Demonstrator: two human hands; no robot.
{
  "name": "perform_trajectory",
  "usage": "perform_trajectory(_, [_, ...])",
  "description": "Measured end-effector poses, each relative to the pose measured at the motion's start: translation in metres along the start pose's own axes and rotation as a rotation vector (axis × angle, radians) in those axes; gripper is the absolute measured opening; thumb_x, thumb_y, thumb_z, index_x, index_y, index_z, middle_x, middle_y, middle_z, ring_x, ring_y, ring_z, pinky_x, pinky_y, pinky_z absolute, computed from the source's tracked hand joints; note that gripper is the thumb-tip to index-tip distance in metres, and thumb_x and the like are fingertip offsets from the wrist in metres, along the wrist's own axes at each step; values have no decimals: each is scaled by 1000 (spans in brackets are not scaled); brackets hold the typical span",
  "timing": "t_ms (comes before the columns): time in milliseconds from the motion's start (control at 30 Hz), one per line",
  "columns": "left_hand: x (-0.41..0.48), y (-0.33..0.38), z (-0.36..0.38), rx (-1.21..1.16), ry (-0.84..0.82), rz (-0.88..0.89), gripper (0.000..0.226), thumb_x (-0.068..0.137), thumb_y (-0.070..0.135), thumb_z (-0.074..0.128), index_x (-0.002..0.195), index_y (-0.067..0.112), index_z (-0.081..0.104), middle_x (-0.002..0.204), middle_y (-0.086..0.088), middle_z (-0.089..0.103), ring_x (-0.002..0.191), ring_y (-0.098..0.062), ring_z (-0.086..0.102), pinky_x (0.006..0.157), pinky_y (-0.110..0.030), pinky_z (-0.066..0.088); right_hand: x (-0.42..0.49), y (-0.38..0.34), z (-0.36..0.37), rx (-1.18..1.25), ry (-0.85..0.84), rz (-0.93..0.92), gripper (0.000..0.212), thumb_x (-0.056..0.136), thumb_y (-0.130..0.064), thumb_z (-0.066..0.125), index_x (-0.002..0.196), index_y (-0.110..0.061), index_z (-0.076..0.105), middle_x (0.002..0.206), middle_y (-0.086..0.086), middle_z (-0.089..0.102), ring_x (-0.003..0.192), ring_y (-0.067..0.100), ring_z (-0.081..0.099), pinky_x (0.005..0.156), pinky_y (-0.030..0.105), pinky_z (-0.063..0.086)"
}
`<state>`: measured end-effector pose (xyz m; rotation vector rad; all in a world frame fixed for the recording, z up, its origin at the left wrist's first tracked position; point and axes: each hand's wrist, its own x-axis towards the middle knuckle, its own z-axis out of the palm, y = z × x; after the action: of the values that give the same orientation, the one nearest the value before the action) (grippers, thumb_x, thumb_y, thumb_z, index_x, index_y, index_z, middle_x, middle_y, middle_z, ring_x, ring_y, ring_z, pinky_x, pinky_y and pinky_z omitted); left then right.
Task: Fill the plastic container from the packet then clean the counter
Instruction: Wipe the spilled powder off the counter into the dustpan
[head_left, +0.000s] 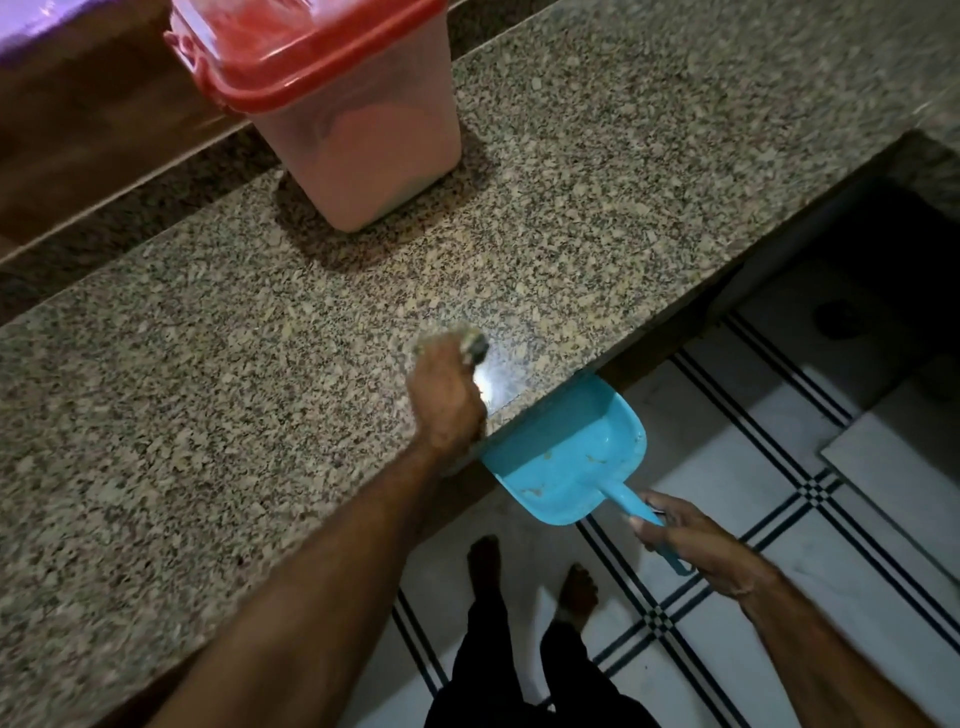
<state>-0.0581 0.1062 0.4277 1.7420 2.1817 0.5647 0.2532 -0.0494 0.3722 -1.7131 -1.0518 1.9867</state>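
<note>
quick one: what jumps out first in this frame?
The bright blue dustpan catches the eye first. It is held just below the front edge of the counter at centre right, with the right grip round its handle. Just above it, the left grip holds a blurred rag, or perhaps a sponge, on the speckled stone. At the back stands a pinkish container with its red lid on top.

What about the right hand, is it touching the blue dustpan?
Touching. The head view shows the right hand with its fingers curled round the handle of the dustpan.
</note>
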Motion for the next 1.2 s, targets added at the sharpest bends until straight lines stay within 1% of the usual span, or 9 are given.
perform_trajectory(167, [12,-12,-35,-123,-12,130,17,110,30,40,107,18,52,96,6,53,76,-7,51,55,-17,40,-5,-12,8,31,39,12,25,93,-28,73,116,-18,72,92,2,63,87,16,57,85,35,50])
perform_trajectory(400, [142,-56,-35,93,58,12,22,99,23,55,117,12,62,108,-15,65,97,-36,64,77,-45,55,-11,-14,32,69,111,28,24,100,-13,63,122,-22,67,88,-3,63,74,1,60,66,14,50])
perform_trajectory(600, [65,-7,9,-15,-169,517,29,105,44,45,129,30,56,123,1,56,102,-15,53,87,-40,48,-9,-10,57,118,169,71,27,100,-14,63,126,-19,66,93,-3,66,80,4,61,70,15,51])
perform_trajectory(700, [40,-9,-4,-92,-290,645,38,104,46,35,117,22,62,110,4,55,92,-8,47,80,-38,45,-11,-14,68,156,187,74,27,100,-12,63,125,-21,67,100,-2,69,84,4,62,71,13,50])
perform_trajectory(800, [76,-6,-24,-240,-181,610,40,105,44,39,105,17,68,97,9,61,85,4,54,77,-24,52,-13,-15,75,171,204,80,29,100,-14,65,127,-23,66,109,0,71,92,8,64,77,15,52])
perform_trajectory(900, [157,-14,-19,-99,-125,396,45,105,42,35,116,6,60,109,-13,61,94,-22,54,75,-39,43,-17,-7,78,198,226,90,27,99,-13,65,125,-21,67,90,-11,71,78,0,64,70,15,50])
perform_trajectory(967, [192,-13,-8,15,-203,424,54,94,48,34,120,10,62,115,-21,62,103,-39,58,82,-45,45,-20,-1,79,203,252,93,25,99,-15,66,123,-18,68,82,-10,67,73,1,61,68,16,48])
perform_trajectory(1100, [157,20,5,-107,-364,673,37,95,42,52,121,20,68,122,-9,63,104,-23,58,88,-35,46,-24,8,84,251,265,84,26,97,-17,68,123,-20,69,95,-3,69,87,10,62,81,25,49])
perform_trajectory(1200, [116,17,-3,-222,-487,803,46,97,51,43,117,21,72,107,1,65,89,-14,59,82,-31,52,-25,9,90,277,256,70,28,98,-15,67,126,-18,68,102,1,69,92,11,63,85,25,50])
